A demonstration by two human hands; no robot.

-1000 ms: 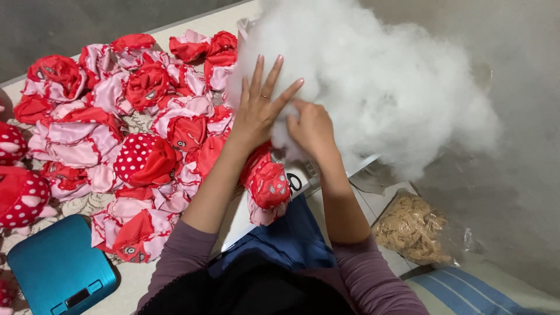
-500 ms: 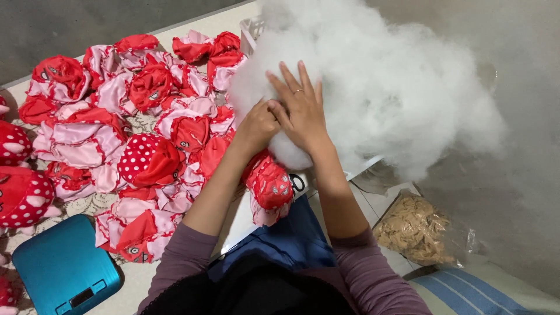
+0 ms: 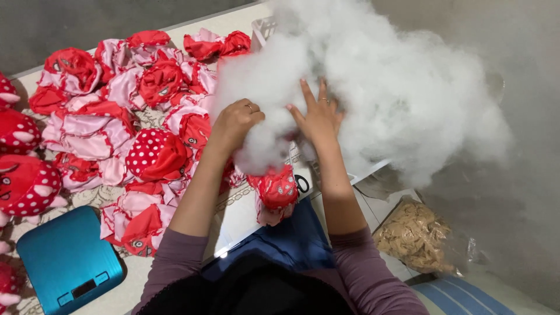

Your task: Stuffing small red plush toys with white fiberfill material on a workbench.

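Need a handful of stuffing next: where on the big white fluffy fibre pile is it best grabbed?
Pinch the loose near-left edge of the big white fluffy fibre pile, coming from the person's side. A tuft bulges out there between the left hand and the right hand. Probably easier to tear off than the dense middle.

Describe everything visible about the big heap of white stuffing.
The white stuffing is a large, loose, fluffy heap that looks like fibre filling, wispy at its edges. It fills the upper right of the view and hides most of a white basket. The left hand is closed on a pulled-out clump of it, while the right hand presses flat against it, fingers spread. Its left edge lies against the red and pink fabric toy skins.
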